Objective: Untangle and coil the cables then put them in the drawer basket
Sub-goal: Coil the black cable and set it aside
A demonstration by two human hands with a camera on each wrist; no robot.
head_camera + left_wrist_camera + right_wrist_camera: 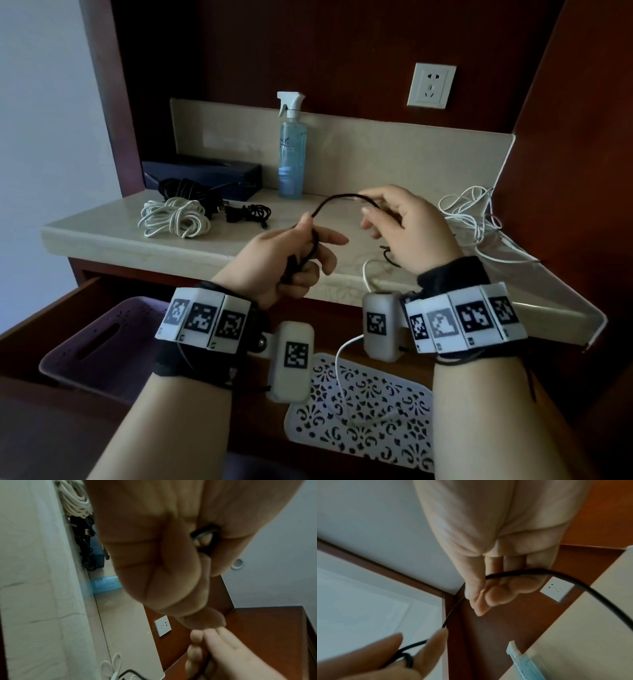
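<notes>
Here, your two hands, left [291,260] and right [407,226], each pinched one black cable [337,198]; two coiled bundles [174,217] lay left of the spray bottle [291,150].

dim, soft daylight from the left wall [41,137]; the far wood panel [308,51] sits in deep shadow. faint sheen on the desk [113,226] edge. straight edges bow near the head view's borders. both wrist views are blurred, close skin out of focus.
</notes>
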